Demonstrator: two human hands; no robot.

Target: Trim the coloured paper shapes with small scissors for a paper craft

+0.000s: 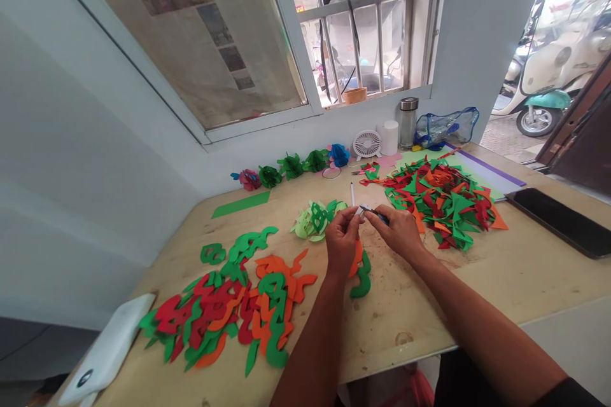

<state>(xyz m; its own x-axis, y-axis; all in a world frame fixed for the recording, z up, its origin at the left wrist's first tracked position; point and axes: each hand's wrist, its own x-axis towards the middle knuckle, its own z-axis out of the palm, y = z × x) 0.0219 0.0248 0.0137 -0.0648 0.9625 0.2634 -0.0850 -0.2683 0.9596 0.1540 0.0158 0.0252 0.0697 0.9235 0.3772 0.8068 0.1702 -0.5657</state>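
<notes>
My left hand (342,238) is closed, its fingertips pinching a small white piece (361,210). Closed round a slim dark tool (377,213), my right hand (400,229) brings the narrow tip against or very near that white piece. Whether the tool is a knife or small scissors I cannot tell. Below my hands lie a curved green cutout (363,280) and an orange cutout (356,261), partly hidden by my left hand. A white pen (352,194) lies just behind my fingers. Light green cutouts (310,221) are heaped left of my left hand.
Red, green and orange cutouts (210,311) spread over the table's left. A scrap heap (443,200) lies right, beside a black phone (563,219). Paper flowers (291,166), a small fan (367,144), a glass bottle (408,124) and a clear pouch (446,127) line the back.
</notes>
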